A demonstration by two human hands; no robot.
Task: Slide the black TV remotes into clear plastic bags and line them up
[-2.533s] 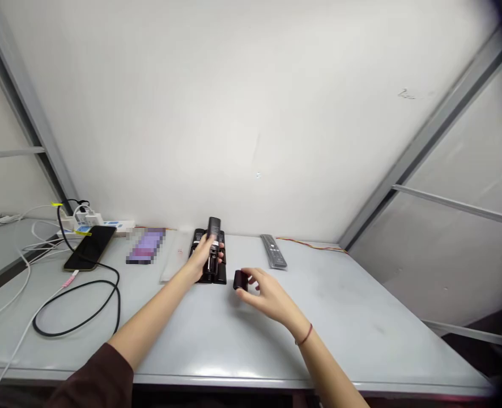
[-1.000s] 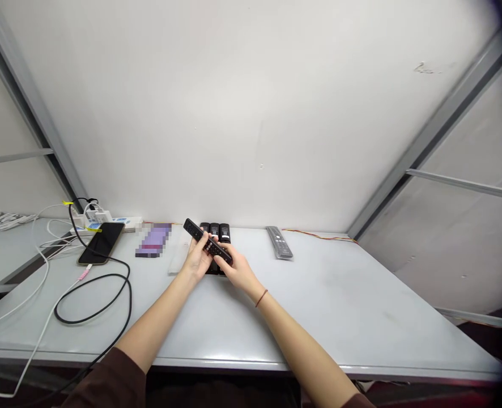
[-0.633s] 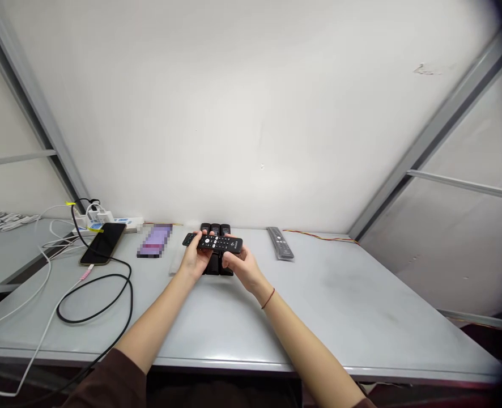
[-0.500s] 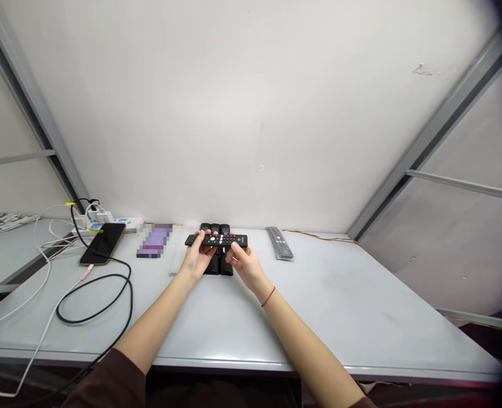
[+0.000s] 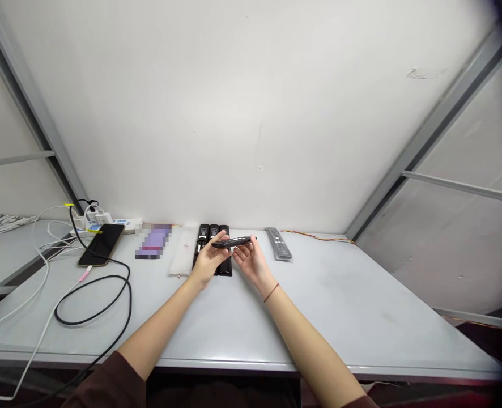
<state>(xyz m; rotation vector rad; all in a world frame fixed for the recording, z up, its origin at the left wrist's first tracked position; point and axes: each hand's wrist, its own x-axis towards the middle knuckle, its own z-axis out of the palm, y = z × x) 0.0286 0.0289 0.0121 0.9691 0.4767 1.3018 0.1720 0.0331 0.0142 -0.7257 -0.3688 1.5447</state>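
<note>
A black remote control is held up above the table, turned so that mostly its thin edge shows. My left hand grips its left end between thumb and fingers. At the other end, my right hand holds it with the thumb and fingers. Below and behind my hands, several black remote controls lie side by side on the table, partly hidden by the left hand. To the right rests another remote control in a clear plastic sleeve. Left of the row lies a whitish plastic bag or sleeve stack.
On the left of the table lie a smartphone, a looping black cable and white cables. A power strip with plugged-in chargers stands by the wall, near a pixelated purple item. Thin coloured wires run along the back right.
The remote control has been tilted from showing its button face to showing mostly its edge, and has shifted slightly right. Both hands have moved right with it.
</note>
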